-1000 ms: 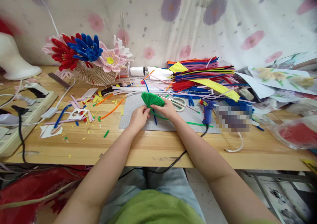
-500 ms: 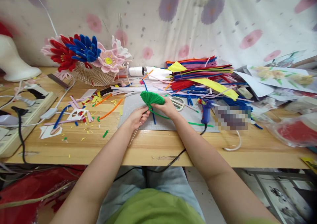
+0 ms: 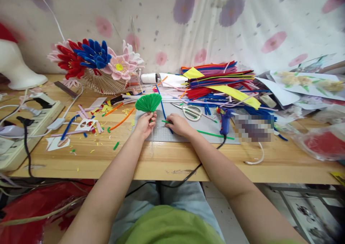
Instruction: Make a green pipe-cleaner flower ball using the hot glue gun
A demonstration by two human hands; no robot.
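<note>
Green fan [image 3: 148, 103]: gathered, directly above the left grip [image 3: 145, 125], which pinches its base.
Green strip [image 3: 215, 134]: beneath the right grip [image 3: 180, 124], running out rightward; whether pinched, cannot tell.
Fan and strip: fan seems shaped; strip apart, apparently unjoined.

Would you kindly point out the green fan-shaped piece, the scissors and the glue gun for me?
Green fan-shaped piece [image 3: 148, 102], head view: middle of its fan.
Scissors [image 3: 184, 108], head view: where blades meet handles.
Glue gun [image 3: 225, 122], head view: its blue body.
</note>
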